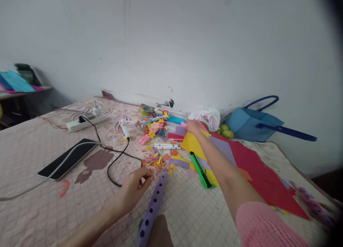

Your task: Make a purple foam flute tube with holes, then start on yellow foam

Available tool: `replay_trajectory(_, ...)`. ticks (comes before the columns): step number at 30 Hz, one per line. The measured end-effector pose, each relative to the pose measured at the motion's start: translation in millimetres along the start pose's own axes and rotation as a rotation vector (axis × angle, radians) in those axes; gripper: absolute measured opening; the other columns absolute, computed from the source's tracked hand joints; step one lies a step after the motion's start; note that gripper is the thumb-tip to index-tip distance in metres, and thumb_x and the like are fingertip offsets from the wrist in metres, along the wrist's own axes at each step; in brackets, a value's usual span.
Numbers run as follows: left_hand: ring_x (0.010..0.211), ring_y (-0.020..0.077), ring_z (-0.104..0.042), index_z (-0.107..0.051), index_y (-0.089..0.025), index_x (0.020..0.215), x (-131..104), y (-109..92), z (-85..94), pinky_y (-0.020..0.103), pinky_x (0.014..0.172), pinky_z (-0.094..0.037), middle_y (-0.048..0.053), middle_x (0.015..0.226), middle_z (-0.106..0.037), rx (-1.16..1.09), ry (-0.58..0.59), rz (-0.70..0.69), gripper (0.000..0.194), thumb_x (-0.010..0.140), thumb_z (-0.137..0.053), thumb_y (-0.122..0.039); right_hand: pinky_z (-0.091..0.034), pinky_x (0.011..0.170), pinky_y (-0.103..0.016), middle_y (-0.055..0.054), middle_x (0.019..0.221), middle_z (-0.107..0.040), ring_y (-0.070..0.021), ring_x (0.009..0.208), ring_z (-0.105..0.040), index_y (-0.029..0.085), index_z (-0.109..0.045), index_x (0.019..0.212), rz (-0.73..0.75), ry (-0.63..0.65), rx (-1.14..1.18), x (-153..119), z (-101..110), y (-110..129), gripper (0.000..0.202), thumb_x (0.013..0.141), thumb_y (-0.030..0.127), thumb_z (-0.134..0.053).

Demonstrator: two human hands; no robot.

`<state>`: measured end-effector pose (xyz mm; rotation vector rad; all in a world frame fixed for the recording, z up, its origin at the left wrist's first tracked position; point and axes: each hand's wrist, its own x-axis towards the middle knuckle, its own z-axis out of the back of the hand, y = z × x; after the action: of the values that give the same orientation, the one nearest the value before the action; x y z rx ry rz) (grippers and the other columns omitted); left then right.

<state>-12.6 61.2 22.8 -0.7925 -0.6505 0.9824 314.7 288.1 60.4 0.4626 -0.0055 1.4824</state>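
Note:
My left hand (138,184) is over the table with its fingers curled in and the thumb close to the index finger; nothing shows between them. Just right of its fingertips lies a purple paper tube (153,207) with a row of dark dots. My right hand (193,126) stretches to the back of the pile, over coloured paper, beside a small pink piece (183,124) and a blue strip (175,120). Its fingers are partly hidden, so their grip is unclear. Under my right forearm are yellow paper (190,142) and a green utility knife (200,170).
Paper scraps (157,161), white markers (167,146) and paper flower crafts (157,127) lie mid-table. A glue gun (124,129) trails a black cord. Left are a tablet (71,157) and power strip (85,122); right, red paper (257,172) and a blue bag (252,124).

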Motion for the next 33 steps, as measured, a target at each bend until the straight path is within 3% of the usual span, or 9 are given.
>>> replay_trajectory(4,0.068,0.0155,-0.057,-0.063,-0.019,0.082,-1.7,-3.7,1.1,0.025,0.060,-0.041,0.004,0.080,-0.066,-0.003,-0.001,0.008,0.024,0.089,-0.046,-0.035,-0.052,0.083,-0.042,-0.009,0.120,-0.057,-0.0209,0.100,-0.060,0.017,-0.054,0.119,-0.062,-0.079,0.059,19.8,19.3,-9.7,0.033,0.090,0.033,-0.056)
replay_trajectory(10,0.065,0.0139,-0.055,-0.061,-0.019,0.079,-2.5,-2.0,-2.5,0.024,0.059,-0.040,0.002,0.076,-0.065,0.024,-0.006,-0.009,0.024,0.089,-0.044,-0.033,-0.052,0.081,-0.040,-0.008,0.116,-0.059,-0.0199,0.097,-0.061,0.016,-0.054,0.118,-0.076,-0.335,0.213,40.9,96.2,-30.3,0.032,0.091,0.034,-0.054)
replay_trajectory(13,0.066,0.0136,-0.055,-0.061,-0.018,0.080,-2.0,-1.3,-4.8,0.024,0.061,-0.041,0.002,0.076,-0.065,0.036,-0.003,-0.029,0.025,0.090,-0.044,-0.033,-0.050,0.067,-0.032,-0.007,0.097,-0.063,-0.0169,0.079,-0.061,0.013,-0.055,0.110,-0.010,-0.400,0.255,26.9,128.4,-36.3,0.028,0.096,0.031,-0.040)
replay_trajectory(16,0.067,0.0135,-0.056,-0.061,-0.018,0.081,-1.6,-0.6,-5.2,0.024,0.061,-0.041,0.001,0.076,-0.064,0.036,0.006,-0.056,0.026,0.090,-0.044,-0.035,-0.044,0.062,-0.027,-0.004,0.084,-0.063,-0.0162,0.071,-0.057,0.016,-0.056,0.100,0.117,-0.407,0.260,-6.9,143.1,-39.3,0.024,0.094,0.031,-0.037)
replay_trajectory(19,0.066,0.0135,-0.056,-0.062,-0.018,0.082,-1.1,-0.3,-3.7,0.024,0.061,-0.042,0.001,0.076,-0.064,0.038,-0.016,-0.075,0.027,0.090,-0.043,-0.036,-0.044,0.068,-0.028,-0.002,0.081,-0.065,-0.0174,0.075,-0.058,0.020,-0.059,0.090,0.261,-0.315,0.235,-53.4,133.1,-39.9,0.016,0.087,0.033,-0.050)
replay_trajectory(24,0.068,0.0142,-0.058,-0.063,-0.019,0.086,-0.3,-2.5,-0.1,0.025,0.064,-0.042,0.001,0.079,-0.067,0.033,-0.070,-0.123,0.025,0.090,-0.046,-0.037,-0.048,0.078,-0.031,-0.003,0.091,-0.070,-0.0196,0.085,-0.064,0.024,-0.065,0.087,0.368,-0.049,0.206,-129.1,84.2,-47.9,0.012,0.081,0.031,-0.058)
replay_trajectory(28,0.070,0.0150,-0.057,-0.063,-0.019,0.085,0.0,-4.0,3.0,0.026,0.064,-0.042,0.002,0.078,-0.066,0.053,-0.099,-0.134,0.029,0.090,-0.045,-0.041,-0.049,0.079,-0.033,-0.007,0.103,-0.069,-0.0207,0.093,-0.064,0.022,-0.062,0.098,0.243,-0.066,0.179,-176.9,73.8,-76.8,0.021,0.086,0.035,-0.050)
replay_trajectory(31,0.070,0.0153,-0.057,-0.063,-0.019,0.085,1.3,-3.5,4.9,0.026,0.063,-0.041,0.002,0.077,-0.065,0.058,-0.102,-0.133,0.032,0.091,-0.044,-0.044,-0.049,0.068,-0.032,-0.008,0.085,-0.068,-0.0203,0.076,-0.065,0.020,-0.058,0.090,0.059,-0.137,0.118,-216.0,79.5,-106.3,0.022,0.089,0.035,-0.042)
replay_trajectory(33,0.069,0.0151,-0.057,-0.063,-0.019,0.086,2.5,-2.3,5.1,0.025,0.063,-0.041,0.002,0.076,-0.065,0.057,-0.099,-0.131,0.032,0.090,-0.045,-0.045,-0.047,0.061,-0.029,-0.004,0.072,-0.065,-0.0193,0.066,-0.063,0.021,-0.056,0.082,-0.023,-0.123,0.069,-244.1,77.8,-122.4,0.018,0.084,0.037,-0.050)
